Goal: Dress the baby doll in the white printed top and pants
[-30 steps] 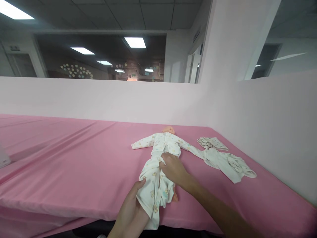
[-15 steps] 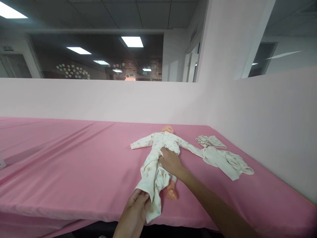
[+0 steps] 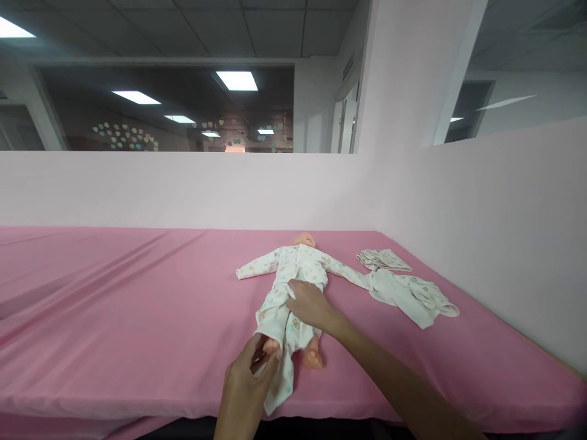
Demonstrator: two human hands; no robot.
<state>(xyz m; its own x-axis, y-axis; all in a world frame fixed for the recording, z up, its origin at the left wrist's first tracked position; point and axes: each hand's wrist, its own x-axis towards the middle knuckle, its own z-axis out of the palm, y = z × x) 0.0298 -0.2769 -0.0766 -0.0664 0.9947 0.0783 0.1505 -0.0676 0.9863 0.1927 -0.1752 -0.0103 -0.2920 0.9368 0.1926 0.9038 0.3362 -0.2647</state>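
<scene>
A baby doll (image 3: 305, 239) lies on its back in a white printed top (image 3: 288, 260), arms spread. White printed trousers (image 3: 270, 308) cover its legs; one trouser leg hangs loose between them. My right hand (image 3: 312, 304) is closed on the trousers' cloth near the doll's middle. At the cuff of the left-side trouser leg, my left hand (image 3: 247, 379) curls its fingers and thumb around the doll's foot (image 3: 271, 346), which pokes out there. The other bare foot (image 3: 313, 357) shows to the right, outside the cloth.
Crumpled white clothing (image 3: 413, 296) lies right of the doll, touching its sleeve end. Behind it is a folded printed cloth (image 3: 384, 260). A pink sheet (image 3: 137, 318) covers the table, with white walls (image 3: 183, 189) behind and at right.
The doll's left-side foot has come out of the trouser cuff. My left hand has shifted from inside the cuff to around that foot. My right hand keeps its grip on the cloth.
</scene>
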